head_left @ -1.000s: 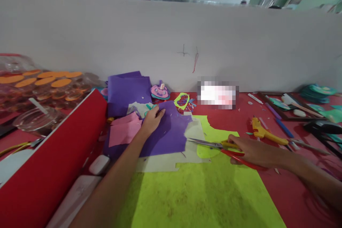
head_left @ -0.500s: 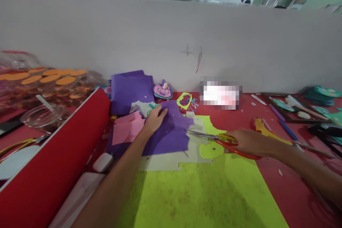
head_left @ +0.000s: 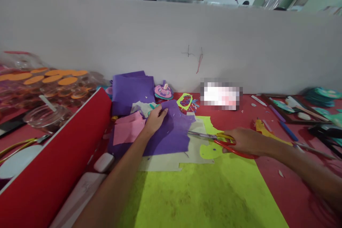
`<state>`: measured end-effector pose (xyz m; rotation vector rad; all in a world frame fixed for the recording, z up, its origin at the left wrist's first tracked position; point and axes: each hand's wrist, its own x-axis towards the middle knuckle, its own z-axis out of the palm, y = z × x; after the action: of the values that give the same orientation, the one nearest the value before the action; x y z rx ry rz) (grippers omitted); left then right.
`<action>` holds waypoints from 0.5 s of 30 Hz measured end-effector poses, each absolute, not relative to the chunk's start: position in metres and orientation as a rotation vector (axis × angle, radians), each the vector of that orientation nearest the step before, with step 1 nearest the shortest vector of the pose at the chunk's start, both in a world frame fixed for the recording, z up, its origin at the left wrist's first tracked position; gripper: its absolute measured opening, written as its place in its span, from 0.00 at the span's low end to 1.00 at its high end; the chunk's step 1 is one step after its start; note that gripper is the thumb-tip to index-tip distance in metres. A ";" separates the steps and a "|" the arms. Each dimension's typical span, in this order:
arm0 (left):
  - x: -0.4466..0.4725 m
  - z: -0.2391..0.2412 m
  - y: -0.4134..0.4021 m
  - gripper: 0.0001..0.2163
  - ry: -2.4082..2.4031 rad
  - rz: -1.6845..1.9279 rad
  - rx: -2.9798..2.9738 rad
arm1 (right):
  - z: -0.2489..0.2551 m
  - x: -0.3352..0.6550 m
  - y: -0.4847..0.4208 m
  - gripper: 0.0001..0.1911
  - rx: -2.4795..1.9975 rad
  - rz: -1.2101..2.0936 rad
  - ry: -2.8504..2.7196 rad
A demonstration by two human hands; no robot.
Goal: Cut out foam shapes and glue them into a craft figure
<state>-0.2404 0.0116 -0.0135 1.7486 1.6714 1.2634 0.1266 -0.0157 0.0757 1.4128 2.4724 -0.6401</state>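
The scissors point(head_left: 214, 137) are fitted with blades point(head_left: 200, 135) of smooth, bright metal and handles point(head_left: 220, 143) of smooth plastic. A matt, felt-like face is presented by the purple sheet point(head_left: 171, 133). The lime-green sheet point(head_left: 200, 192) is finished matt, with dark blotching. The tub point(head_left: 36, 119) is formed of glossy, transparent plastic.

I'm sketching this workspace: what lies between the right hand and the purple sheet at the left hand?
In the head view, the scissors in the right hand span that stretch, over a cream sheet and a lime-green sheet.
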 end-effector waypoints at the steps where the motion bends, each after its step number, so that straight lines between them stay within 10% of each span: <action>1: -0.240 -0.013 0.011 0.15 1.668 1.264 1.749 | 0.075 0.122 -0.015 0.27 1.397 -0.648 2.488; 15: -0.240 -0.014 0.011 0.12 1.640 1.276 1.714 | 0.064 0.108 -0.005 0.30 1.248 -0.460 2.563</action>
<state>-0.2399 0.0108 -0.0142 1.7142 1.6403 1.2761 0.1084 -0.0046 0.0643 1.2481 2.5631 -0.4596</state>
